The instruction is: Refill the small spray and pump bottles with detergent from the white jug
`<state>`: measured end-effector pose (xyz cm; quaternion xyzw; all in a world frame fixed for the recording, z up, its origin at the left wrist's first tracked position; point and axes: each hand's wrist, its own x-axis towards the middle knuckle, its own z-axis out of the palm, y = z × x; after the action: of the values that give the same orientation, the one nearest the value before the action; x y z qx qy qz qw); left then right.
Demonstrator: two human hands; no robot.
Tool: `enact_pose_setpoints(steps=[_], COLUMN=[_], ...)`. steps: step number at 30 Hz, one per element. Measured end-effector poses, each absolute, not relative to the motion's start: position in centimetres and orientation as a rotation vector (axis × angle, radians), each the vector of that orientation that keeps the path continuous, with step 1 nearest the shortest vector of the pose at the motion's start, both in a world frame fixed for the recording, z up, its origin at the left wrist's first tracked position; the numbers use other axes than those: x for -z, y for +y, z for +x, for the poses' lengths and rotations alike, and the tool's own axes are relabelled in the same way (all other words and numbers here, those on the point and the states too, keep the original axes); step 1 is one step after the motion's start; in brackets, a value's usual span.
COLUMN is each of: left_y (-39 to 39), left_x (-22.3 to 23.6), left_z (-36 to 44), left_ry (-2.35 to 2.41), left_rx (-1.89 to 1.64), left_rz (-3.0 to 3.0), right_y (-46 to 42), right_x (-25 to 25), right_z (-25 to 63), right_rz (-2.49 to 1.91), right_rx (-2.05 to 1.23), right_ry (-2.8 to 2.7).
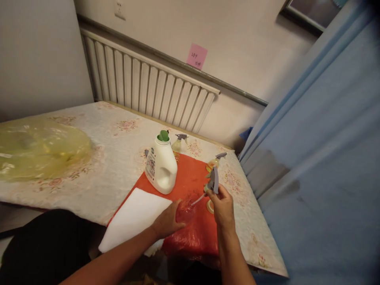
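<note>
My left hand [168,221] is closed around a clear spray bottle [185,211], whose neck points up and to the right. In my right hand [223,206] is a grey trigger sprayer head [214,180], gripped between thumb and fingers. Its thin dip tube [198,199] slants down to the bottle's mouth; how far it reaches inside is hard to tell. Just left of my right hand a round cap [210,206] lies on the red plastic sheet [190,180]. Beyond my left hand stands a white jug [162,168] with a green spout in its open neck.
Two more spray bottles with grey triggers, one behind the jug [177,145] and one at the right [213,163], stand on the flowered tablecloth. A white cloth [138,217] lies at the left, a yellow plastic bag [41,148] farther left. A blue curtain [314,158] hangs along the right edge.
</note>
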<state>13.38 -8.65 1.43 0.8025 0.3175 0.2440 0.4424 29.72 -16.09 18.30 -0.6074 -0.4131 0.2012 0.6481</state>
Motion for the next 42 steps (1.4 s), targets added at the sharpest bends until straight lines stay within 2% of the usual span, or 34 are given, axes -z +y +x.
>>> enact_pose_setpoints(steps=[13, 37, 42], left_y=[-8.8, -8.6, -8.7], left_x=[-1.4, -1.1, -1.3], left_z=[13.4, 13.5, 13.4], left_ry=[0.754, 0.725, 0.724], left_rx=[-0.651, -0.658, -0.659], left_rz=[1.967, 1.985, 2.0], right_y=[-16.7, -17.2, -16.8], right_x=[-11.7, -11.5, -10.8], right_z=[27.7, 27.9, 27.7], right_rz=[-1.542, -1.587, -1.63], right_rx=[-0.557, -0.593, -0.498], right_ry=[-1.052, -1.129, -1.091])
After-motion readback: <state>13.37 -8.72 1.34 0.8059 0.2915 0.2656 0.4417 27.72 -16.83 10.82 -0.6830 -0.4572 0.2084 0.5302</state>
